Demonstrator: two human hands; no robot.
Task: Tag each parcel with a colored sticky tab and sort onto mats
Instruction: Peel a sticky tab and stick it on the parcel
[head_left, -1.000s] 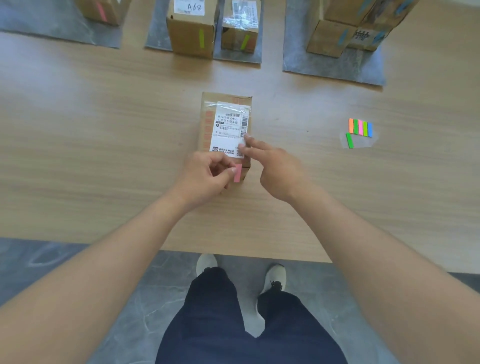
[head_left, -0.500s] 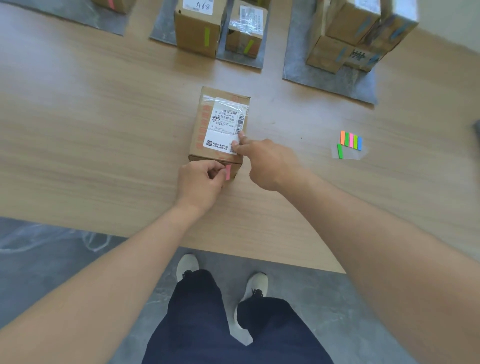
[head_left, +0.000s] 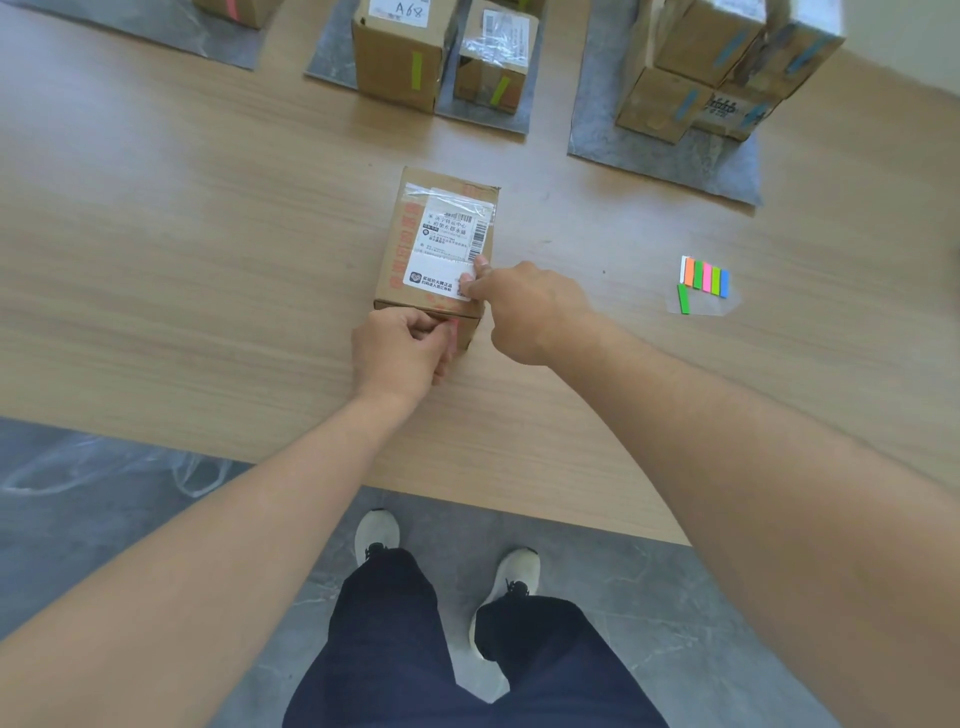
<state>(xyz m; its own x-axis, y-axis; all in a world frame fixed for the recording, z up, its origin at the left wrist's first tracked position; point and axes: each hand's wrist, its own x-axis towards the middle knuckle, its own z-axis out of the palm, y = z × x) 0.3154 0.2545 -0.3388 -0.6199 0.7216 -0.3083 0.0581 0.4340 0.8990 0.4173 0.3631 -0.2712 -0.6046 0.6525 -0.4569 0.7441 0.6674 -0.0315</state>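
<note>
Pale wood table (head_left: 182, 260) over a grey marbled floor (head_left: 93, 519), one parcel being tagged at the near edge.

The left hand (head_left: 397, 348) is curled narrow, thumb and finger pinching a pink tab (head_left: 454, 335) flat against the near side face of the parcel (head_left: 439, 244). The right hand (head_left: 524, 306) rests its fingertips on the near right corner of the parcel's white label, the fingers loosely bent and holding nothing. The parcel stands on bare wood, apart from every mat. To its right lies the strip of coloured tabs (head_left: 706, 283) on a clear backing. Along the far edge lie three grey mats: the left mat (head_left: 156, 31) with a pink-tagged box, the middle mat (head_left: 488, 117) with two green-tagged boxes, and the right mat (head_left: 675, 161) with stacked blue-tagged boxes.
</note>
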